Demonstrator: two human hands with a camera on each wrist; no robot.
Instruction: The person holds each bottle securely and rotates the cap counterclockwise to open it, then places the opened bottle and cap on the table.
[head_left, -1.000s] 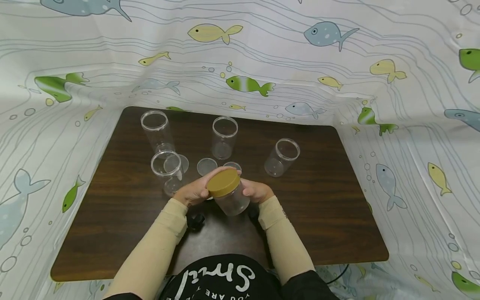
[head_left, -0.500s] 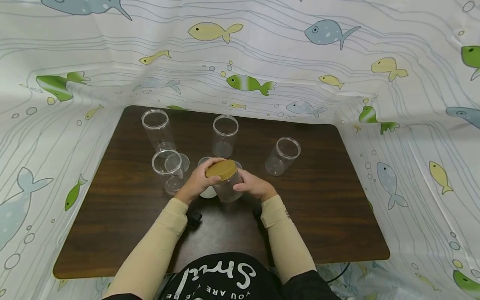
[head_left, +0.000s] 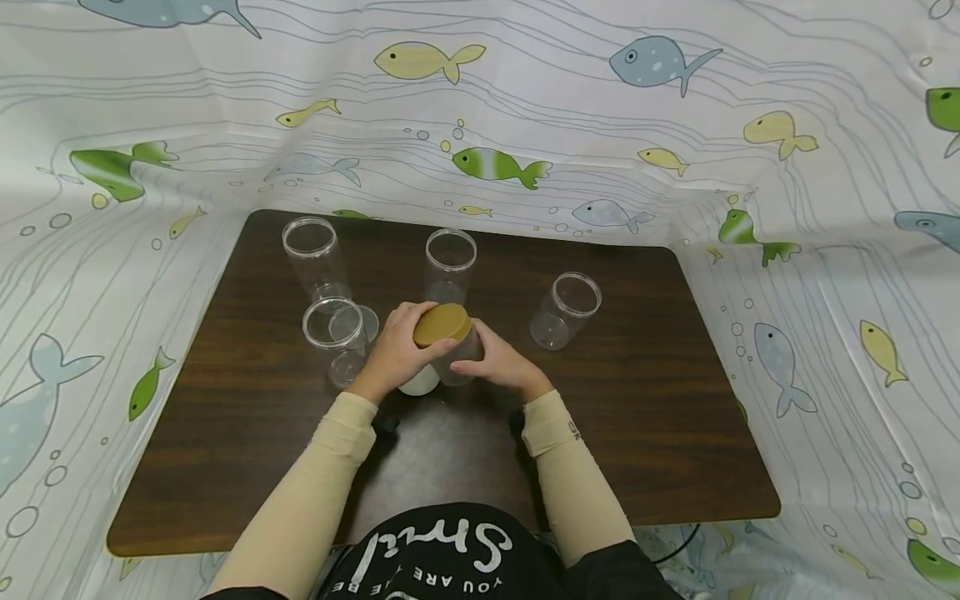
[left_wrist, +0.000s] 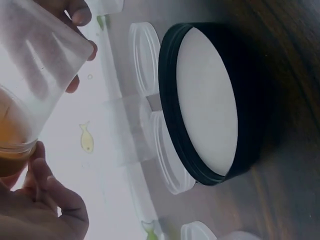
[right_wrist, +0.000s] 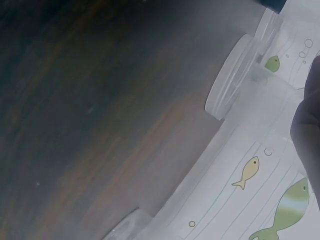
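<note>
A clear jar (head_left: pixel 454 363) with a gold screw lid (head_left: pixel 442 323) is held, tilted, between both hands over the table. My left hand (head_left: pixel 399 350) grips it around the lid, thumb across the near side. On the other side my right hand (head_left: pixel 501 360) holds the jar's clear body, its fingers showing through the wall in the left wrist view. Below the jar lies a black-rimmed lid (left_wrist: pixel 169 100) with its white inside facing up. Two clear lids (left_wrist: pixel 144 60) lie just beyond it. At the right wrist view's edge, one dark finger (right_wrist: pixel 307 127) shows.
Open clear jars stand around: a back-left jar (head_left: pixel 311 258), a front-left jar (head_left: pixel 333 329), a back-middle jar (head_left: pixel 450 265) and a right jar (head_left: pixel 564 312). A clear lid (head_left: pixel 367 321) lies by the left jars. Fish-print cloth (head_left: pixel 555 75) borders the brown table (head_left: pixel 645 417).
Both hands have carried the jar away from the body, toward the back of the table. The white inside of the black-rimmed lid has come into sight beneath it.
</note>
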